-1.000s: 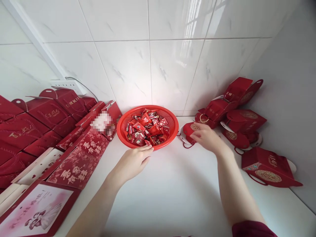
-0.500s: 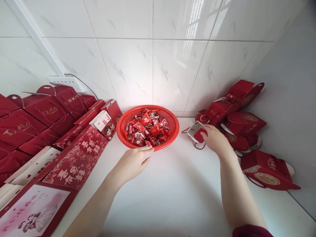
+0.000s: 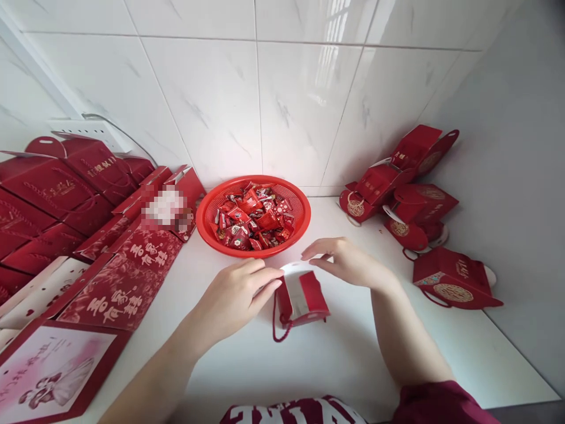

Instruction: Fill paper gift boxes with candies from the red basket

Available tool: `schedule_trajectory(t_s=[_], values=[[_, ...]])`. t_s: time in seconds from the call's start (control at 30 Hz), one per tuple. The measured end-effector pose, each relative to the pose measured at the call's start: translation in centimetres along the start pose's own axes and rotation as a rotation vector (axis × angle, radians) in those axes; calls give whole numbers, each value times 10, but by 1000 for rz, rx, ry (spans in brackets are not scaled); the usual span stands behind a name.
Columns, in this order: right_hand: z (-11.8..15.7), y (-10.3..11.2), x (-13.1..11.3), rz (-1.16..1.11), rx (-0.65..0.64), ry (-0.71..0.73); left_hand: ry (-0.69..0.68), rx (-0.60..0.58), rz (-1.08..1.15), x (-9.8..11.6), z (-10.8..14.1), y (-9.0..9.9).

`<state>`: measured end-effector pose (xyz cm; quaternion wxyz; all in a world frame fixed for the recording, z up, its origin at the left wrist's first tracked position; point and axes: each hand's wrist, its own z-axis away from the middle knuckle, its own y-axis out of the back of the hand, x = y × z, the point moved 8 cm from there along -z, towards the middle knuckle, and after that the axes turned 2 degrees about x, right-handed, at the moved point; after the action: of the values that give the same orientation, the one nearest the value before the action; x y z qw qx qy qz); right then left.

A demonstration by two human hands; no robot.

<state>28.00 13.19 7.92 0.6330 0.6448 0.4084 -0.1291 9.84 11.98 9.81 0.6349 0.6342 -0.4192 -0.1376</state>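
A small red gift box (image 3: 311,291) with a white inside and a red cord handle (image 3: 282,337) sits tilted before me, its top uncovered. At the box's upper left corner is my left hand (image 3: 241,294), its thumb and forefinger closed on the edge. My right hand (image 3: 353,262) hovers over the box's far right side, beside a raised white flap (image 3: 296,267); its fingers are curved and apart. Just behind both hands stands a red plastic basket (image 3: 203,238) of wrapped candies (image 3: 253,221).
Red gift boxes (image 3: 57,188) are stacked at the left, with floral red boxes (image 3: 115,294) and a picture-printed box (image 3: 57,371) nearer. More red boxes (image 3: 454,277) stand at the right by a grey panel. A power strip (image 3: 95,132) lies along the tiled wall.
My right hand has brought the small gift box from the right to the middle and loosened its hold. My left hand has left the basket's rim for the box. The view has shifted.
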Motion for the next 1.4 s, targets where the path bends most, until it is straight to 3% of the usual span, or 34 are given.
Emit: schedule_trajectory(t_s=[0.13, 0.3, 0.37, 0.63, 0.77, 0.97, 1.17, 1.4], values=[[1, -15, -22, 58, 10, 90, 18, -95, 31, 6, 2, -16], [10, -46, -38, 116, -265, 150, -5, -172, 83, 13, 0, -30], [10, -52, -37, 167, -312, 144, 25, -156, 66, 9, -1, -30], [6, -37, -23, 368, -178, 23, 172, -185, -82, -19, 0, -28], [7, -37, -22, 356, -170, 21, 249, -227, -14, -19, -7, -46], [8, -34, -22, 361, -174, 33, 340, -215, -132, -28, -13, -73], [8, -26, -11, 455, -131, -73, 395, -223, -189, -52, -11, -64], [-1, -68, 2, 546, -316, -190, 446, -296, -211, -56, -5, -56]])
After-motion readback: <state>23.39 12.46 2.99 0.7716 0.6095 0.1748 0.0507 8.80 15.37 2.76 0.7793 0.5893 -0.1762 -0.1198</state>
